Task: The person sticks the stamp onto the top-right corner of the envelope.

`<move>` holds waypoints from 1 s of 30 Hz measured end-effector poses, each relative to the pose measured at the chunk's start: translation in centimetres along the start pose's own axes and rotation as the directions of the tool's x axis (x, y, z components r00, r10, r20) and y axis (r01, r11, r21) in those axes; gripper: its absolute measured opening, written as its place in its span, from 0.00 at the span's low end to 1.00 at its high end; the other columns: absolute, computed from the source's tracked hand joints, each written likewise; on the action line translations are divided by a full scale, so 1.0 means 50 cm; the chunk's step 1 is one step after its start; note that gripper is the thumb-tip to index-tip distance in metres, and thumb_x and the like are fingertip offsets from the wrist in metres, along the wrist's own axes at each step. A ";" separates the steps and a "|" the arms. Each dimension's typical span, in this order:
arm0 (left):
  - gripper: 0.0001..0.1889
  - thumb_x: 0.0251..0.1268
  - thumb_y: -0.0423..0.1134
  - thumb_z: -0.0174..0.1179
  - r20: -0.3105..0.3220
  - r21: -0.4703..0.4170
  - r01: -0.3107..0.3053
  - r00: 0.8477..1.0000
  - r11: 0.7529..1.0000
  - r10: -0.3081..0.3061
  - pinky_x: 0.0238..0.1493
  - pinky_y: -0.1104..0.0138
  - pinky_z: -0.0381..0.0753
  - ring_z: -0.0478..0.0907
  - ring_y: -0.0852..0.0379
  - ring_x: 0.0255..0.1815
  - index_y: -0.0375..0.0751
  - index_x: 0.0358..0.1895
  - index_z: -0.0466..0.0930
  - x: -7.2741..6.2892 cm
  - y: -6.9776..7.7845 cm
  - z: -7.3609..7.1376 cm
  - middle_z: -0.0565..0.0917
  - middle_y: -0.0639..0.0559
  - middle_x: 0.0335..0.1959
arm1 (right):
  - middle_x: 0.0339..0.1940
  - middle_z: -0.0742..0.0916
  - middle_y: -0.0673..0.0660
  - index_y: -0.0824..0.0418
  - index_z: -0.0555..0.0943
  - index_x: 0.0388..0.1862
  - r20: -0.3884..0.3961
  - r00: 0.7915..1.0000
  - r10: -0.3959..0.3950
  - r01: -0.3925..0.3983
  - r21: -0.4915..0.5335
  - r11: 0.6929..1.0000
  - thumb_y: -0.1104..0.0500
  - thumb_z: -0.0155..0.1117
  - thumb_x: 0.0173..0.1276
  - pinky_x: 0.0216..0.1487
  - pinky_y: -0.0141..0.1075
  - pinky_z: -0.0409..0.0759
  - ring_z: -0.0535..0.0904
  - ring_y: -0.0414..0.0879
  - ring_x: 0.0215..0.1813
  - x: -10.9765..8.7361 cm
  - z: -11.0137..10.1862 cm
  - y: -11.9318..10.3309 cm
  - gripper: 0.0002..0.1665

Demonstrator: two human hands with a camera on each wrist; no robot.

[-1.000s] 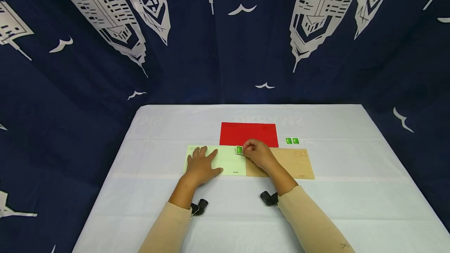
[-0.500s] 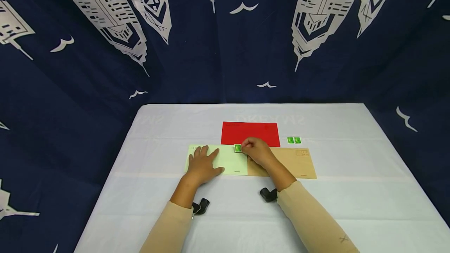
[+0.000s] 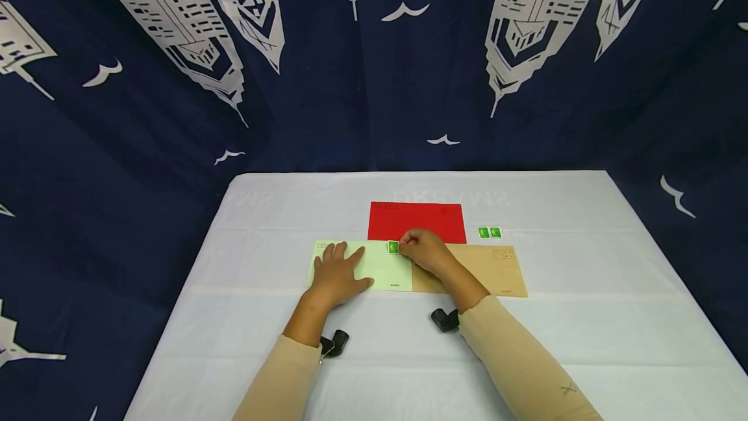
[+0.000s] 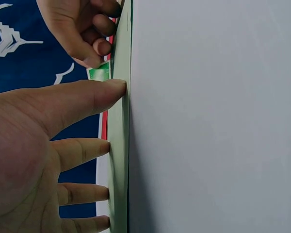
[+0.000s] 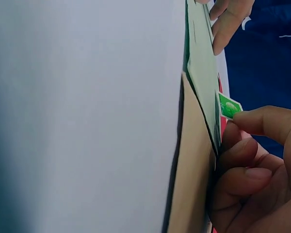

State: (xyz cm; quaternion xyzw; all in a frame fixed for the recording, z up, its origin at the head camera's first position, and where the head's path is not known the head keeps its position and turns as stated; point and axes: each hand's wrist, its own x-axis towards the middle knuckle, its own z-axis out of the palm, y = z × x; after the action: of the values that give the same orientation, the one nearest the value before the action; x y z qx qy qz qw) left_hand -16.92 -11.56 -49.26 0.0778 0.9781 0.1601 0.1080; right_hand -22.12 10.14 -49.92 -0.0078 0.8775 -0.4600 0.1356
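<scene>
My left hand [image 3: 337,280] lies with spread fingers on the pale green envelope [image 3: 382,271], fingertips touching its surface in the left wrist view. My right hand [image 3: 425,253] pinches a green stamp [image 5: 229,106] by its edge between thumb and finger. That stamp, white-bordered, is tilted up from the paper in the right wrist view, over the green envelope's upper right part. Under the right hand and wrist lies a tan envelope [image 3: 491,271], partly hidden, its left end meeting the green envelope. A red envelope [image 3: 417,219] lies behind both.
Two more green stamps [image 3: 489,232] lie side by side on the white tablecloth [image 3: 561,336], right of the red envelope. A dark blue cloth [image 3: 374,102] printed with white buildings and birds hangs behind the table. Black wrist cameras [image 3: 335,344] sit under both forearms.
The right hand has shifted slightly left with the stamp, which has moved a little further over the green envelope. The left hand stays in place on the envelope.
</scene>
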 end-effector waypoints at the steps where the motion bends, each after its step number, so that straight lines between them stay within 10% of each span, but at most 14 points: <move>1: 0.38 0.63 0.58 0.65 0.000 -0.001 0.000 1.000 1.000 0.000 0.74 0.31 0.57 0.53 0.33 0.80 0.52 0.75 0.68 0.000 0.000 0.000 0.62 0.36 0.77 | 0.31 0.82 0.54 0.58 0.83 0.38 -0.005 1.000 -0.004 0.004 -0.011 1.000 0.56 0.66 0.68 0.32 0.31 0.75 0.76 0.44 0.31 0.000 0.000 0.000 0.06; 30: 0.38 0.63 0.58 0.65 -0.003 0.011 -0.006 1.000 1.000 0.006 0.73 0.31 0.57 0.53 0.32 0.80 0.52 0.76 0.68 0.001 -0.001 0.001 0.62 0.36 0.77 | 0.29 0.83 0.54 0.59 0.82 0.33 -0.057 0.998 0.017 -0.028 -0.196 0.980 0.55 0.66 0.67 0.35 0.34 0.73 0.77 0.47 0.35 0.001 0.019 -0.011 0.08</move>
State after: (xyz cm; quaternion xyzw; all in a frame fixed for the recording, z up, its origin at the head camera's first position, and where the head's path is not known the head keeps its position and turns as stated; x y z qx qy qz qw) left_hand -16.94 -11.61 -49.31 0.0813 0.9789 0.1551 0.1056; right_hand -22.03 9.06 -50.00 0.0016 0.9220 -0.3696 0.1151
